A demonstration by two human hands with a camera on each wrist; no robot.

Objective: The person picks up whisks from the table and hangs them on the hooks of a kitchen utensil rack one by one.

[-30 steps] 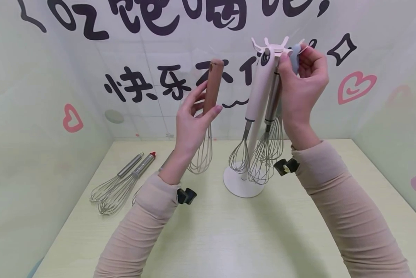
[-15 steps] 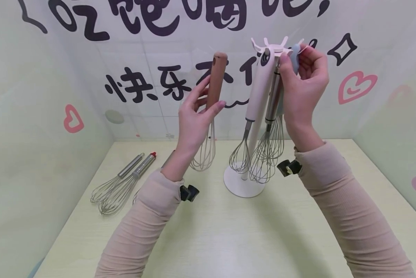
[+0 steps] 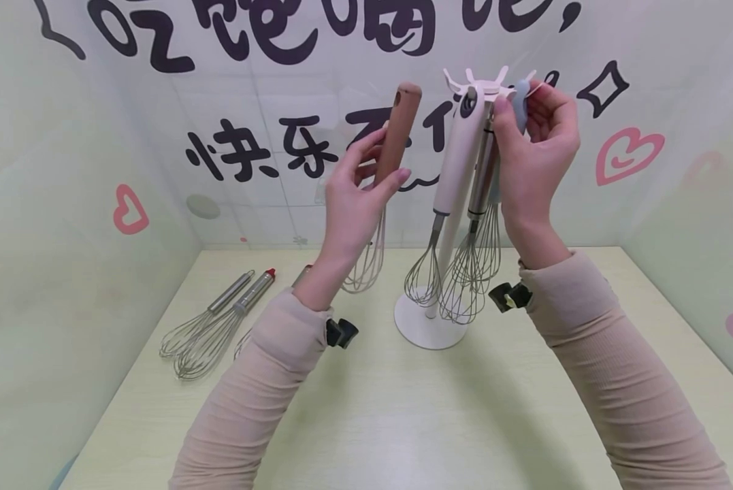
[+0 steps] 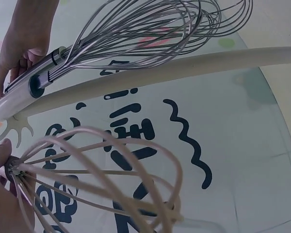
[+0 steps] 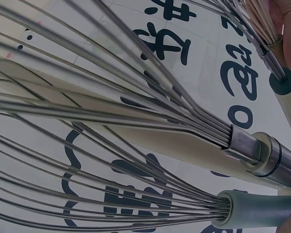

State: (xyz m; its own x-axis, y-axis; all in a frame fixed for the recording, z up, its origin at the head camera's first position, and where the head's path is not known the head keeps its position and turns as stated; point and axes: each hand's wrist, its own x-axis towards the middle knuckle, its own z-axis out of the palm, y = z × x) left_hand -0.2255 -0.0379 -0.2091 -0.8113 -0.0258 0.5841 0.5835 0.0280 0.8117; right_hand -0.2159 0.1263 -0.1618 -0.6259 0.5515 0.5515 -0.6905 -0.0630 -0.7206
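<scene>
My left hand (image 3: pixel 354 207) holds a whisk by its brown handle (image 3: pixel 398 133), its pale wires pointing down to the left of a white stand (image 3: pixel 412 330). Those pale wires fan out close up in the left wrist view, from the whisk's collar (image 4: pixel 13 167). From the stand hang a white-handled whisk (image 3: pixel 458 160), a steel-handled whisk (image 3: pixel 481 180) and a blue-handled whisk (image 3: pixel 520 102). My right hand (image 3: pixel 540 160) pinches the top of the blue handle beside a hook and hides part of it. In the right wrist view, the blue-green handle (image 5: pixel 254 208) runs out of frame.
On the table (image 3: pixel 372 422), at the left, lie a steel whisk (image 3: pixel 226 294) and a red-tipped whisk (image 3: pixel 254 291). Another whisk (image 3: pixel 302 273) is mostly hidden behind my left forearm. A wall with black lettering stands behind, and side walls flank the table.
My left hand has moved up and to the right with the brown-handled whisk, closer to the stand; the handle leans further right. My right hand has stayed at the blue handle.
</scene>
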